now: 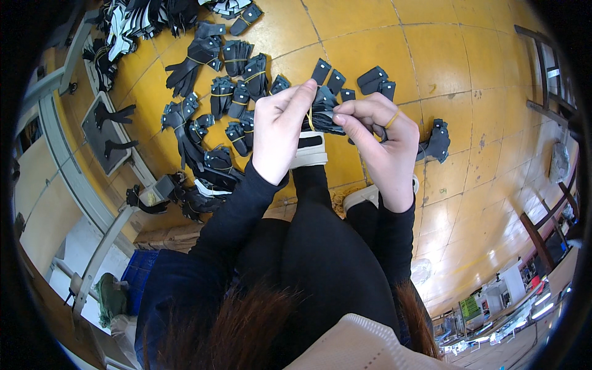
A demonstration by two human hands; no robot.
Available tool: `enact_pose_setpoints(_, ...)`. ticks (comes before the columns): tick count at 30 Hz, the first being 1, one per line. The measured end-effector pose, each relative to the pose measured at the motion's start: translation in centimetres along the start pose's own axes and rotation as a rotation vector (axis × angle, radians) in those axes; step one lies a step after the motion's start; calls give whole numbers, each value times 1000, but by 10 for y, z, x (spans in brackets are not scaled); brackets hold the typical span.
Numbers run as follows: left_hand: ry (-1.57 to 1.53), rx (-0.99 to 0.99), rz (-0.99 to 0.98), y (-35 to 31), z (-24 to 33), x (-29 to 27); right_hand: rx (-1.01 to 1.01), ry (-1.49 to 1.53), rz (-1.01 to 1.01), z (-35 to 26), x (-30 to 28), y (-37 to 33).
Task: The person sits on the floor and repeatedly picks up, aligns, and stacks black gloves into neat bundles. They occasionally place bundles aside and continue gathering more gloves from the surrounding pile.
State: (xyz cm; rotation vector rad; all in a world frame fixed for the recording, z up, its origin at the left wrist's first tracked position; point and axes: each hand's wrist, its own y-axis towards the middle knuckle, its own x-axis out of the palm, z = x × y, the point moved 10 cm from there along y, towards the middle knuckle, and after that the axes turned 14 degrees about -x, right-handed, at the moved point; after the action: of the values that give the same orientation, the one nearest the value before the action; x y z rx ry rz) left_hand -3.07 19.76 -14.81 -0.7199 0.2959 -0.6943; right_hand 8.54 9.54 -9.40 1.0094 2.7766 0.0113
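A bundle of dark, flat cloth pieces that look like gloves (pixel 323 106) hangs between my two hands, with a yellow band around it. My left hand (pixel 277 131) is closed on the bundle's left side, thumb uppermost. From the right, my right hand (pixel 383 132) pinches thumb and forefinger together at the edge of the pieces. A yellow band (pixel 392 118) circles one finger of that hand. Just beyond the bundle, small dark pieces with pale tags (pixel 336 81) lie on the floor.
Several banded dark bundles (pixel 254 75) cover the yellow tiled floor (pixel 364 34) to the left. More dark pieces (pixel 372 79) and a dark bundle (pixel 438 140) lie to the right. A metal frame (pixel 92 203) stands at far left, dark racks (pixel 546 74) at far right. My shoe (pixel 310 159) is below the bundle.
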Motion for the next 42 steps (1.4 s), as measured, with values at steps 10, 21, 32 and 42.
enact_pose_setpoints(10, -24, 202, -170, -7, 23, 17, 20, 176, 91, 5, -6, -1)
enact_pose_setpoints(21, 641, 531, 22, -22, 36, 44, -437, -496, 181, -27, -9, -11)
enact_pose_setpoints(32, 783, 547, 178, 2, 0, 28, -239, -638, 59, 25, 20, -10)
enact_pose_setpoints(42, 78, -338, -285, 39, -85, -45, 232, -444, -42, 189, 42, 32)
